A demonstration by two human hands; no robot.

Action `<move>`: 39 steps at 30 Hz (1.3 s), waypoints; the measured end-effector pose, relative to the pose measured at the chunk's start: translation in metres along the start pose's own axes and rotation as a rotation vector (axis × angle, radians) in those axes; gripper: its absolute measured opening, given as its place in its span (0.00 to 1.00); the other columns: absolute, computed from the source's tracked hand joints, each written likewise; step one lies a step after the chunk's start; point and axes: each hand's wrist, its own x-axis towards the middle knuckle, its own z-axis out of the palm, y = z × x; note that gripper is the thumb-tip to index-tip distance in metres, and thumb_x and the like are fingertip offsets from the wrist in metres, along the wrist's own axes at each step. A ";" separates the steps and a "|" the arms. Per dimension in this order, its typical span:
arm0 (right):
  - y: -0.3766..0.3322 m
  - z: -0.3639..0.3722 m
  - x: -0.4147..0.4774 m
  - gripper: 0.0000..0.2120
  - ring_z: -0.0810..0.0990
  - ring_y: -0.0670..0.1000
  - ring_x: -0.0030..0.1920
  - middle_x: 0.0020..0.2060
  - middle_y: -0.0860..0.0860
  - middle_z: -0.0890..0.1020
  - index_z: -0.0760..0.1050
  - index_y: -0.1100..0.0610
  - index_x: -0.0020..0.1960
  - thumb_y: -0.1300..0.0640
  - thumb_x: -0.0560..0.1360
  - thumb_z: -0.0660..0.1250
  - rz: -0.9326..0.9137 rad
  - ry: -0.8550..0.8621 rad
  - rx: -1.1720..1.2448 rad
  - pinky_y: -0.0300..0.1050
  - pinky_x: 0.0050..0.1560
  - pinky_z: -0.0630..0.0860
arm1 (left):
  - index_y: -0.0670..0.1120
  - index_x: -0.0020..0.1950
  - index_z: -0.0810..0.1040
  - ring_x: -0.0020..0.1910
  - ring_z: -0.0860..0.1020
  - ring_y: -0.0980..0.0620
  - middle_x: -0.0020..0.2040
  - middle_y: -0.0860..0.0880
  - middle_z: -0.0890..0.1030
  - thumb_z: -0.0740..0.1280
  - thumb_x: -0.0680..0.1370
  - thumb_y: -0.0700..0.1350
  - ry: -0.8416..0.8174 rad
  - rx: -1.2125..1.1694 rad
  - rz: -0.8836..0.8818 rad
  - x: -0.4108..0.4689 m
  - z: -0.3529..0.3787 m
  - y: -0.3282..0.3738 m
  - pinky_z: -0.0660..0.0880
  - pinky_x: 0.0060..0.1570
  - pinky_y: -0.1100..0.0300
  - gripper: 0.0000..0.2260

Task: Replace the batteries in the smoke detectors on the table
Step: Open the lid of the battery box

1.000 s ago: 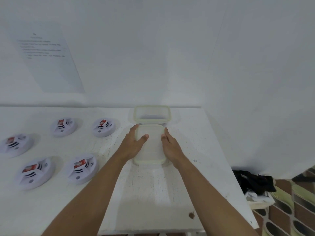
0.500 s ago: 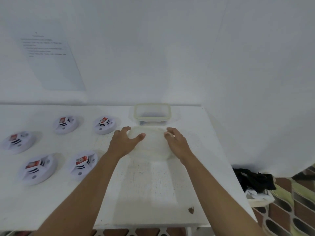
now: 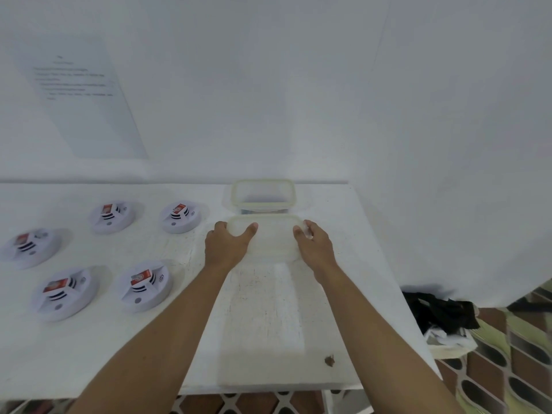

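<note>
1. The left hand [image 3: 227,249] is gripping the left edge of a translucent lid [image 3: 265,238] at the centre of the frame, thumb lying on top and the other fingers curled over the far left corner.
2. The right hand [image 3: 316,249] is holding the lid's right edge, thumb on top, fingers wrapped round the side; something pale is glinting at those fingertips, too blurred to identify.
3. The lid is sitting low over the table [image 3: 268,324]; whether it is resting flat or being held slightly clear, I cannot tell.
4. An open tub [image 3: 263,195] is standing just behind the lid, against the wall, with something dark showing faintly at its bottom.
5. 5 smoke detectors are lying on the table in the left half of the frame, well apart from both hands: 2 [image 3: 112,217] [image 3: 180,217] in the back row, 1 [image 3: 28,248] at the far left, and 2 [image 3: 64,292] [image 3: 143,284] nearer the front edge.
6. Each detector is showing a red-and-white block in its middle.
7. A printed sheet [image 3: 77,94] is hanging on the wall at upper left.
</note>
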 end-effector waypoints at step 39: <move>0.053 -0.034 -0.091 0.25 0.75 0.49 0.46 0.61 0.51 0.74 0.72 0.52 0.72 0.58 0.76 0.71 -0.226 -0.239 -0.376 0.40 0.54 0.72 | 0.47 0.65 0.76 0.42 0.77 0.51 0.55 0.49 0.77 0.72 0.75 0.45 0.038 0.135 0.232 -0.093 -0.044 -0.079 0.73 0.51 0.57 0.19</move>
